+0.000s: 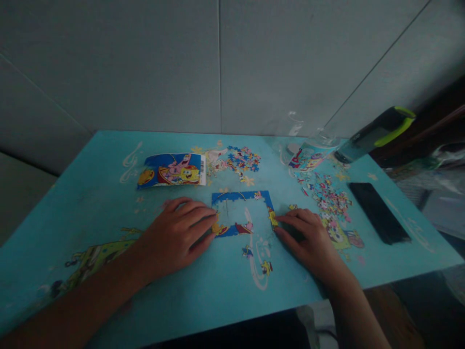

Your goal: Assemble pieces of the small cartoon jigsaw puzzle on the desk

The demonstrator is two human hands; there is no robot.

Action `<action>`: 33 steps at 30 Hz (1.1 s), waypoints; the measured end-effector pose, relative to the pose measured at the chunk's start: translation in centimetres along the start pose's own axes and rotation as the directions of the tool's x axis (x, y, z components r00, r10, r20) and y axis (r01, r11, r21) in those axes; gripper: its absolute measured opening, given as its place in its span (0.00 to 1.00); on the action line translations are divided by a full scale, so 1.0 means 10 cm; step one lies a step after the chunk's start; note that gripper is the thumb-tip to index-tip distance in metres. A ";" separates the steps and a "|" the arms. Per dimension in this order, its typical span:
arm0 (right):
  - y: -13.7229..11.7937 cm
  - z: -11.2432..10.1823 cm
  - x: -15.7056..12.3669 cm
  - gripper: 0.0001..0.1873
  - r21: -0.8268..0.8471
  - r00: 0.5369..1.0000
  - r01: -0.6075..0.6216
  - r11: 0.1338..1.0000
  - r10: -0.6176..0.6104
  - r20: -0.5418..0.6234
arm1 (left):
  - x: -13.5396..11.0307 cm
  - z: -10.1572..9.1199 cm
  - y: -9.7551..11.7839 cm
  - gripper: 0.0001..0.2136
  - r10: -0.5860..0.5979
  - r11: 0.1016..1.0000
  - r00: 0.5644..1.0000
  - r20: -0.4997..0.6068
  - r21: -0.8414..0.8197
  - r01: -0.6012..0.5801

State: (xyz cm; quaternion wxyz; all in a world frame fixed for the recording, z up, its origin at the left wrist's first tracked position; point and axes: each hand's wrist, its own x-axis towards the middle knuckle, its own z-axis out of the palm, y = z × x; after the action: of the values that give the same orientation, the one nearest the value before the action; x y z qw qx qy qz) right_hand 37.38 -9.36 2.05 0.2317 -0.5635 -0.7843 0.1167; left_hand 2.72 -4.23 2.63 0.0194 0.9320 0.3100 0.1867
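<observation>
A partly joined puzzle frame [241, 196] with blue edge pieces lies in the middle of the turquoise table [109, 203]. My left hand [178, 235] rests flat beside the frame's left edge, fingers stretched out and touching its lower left corner. My right hand [305, 235] lies at the frame's right side, fingertips pressing a yellow piece [272, 218] on that edge. Two loose pieces [257, 259] lie just below the frame.
A cartoon picture card [172, 169] lies at the back left. Heaps of loose pieces sit behind the frame [240, 160] and to the right [327, 194]. A clear plastic tube [308, 148], a dark bottle with a green cap [378, 133] and a black phone [378, 212] lie at the right.
</observation>
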 end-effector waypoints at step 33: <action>0.06 0.01 0.01 0.11 -0.007 0.994 -0.027 1.000 0.026 -0.106 | 0.01 0.02 -0.01 0.12 0.011 1.000 1.000 -0.027 0.013 -0.011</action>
State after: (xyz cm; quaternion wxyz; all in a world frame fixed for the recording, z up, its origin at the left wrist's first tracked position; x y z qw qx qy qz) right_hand 37.83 -9.07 1.76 0.2691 -0.5802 -0.7639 0.0862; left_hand 2.79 -4.13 2.46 0.0082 0.9312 0.3064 0.1972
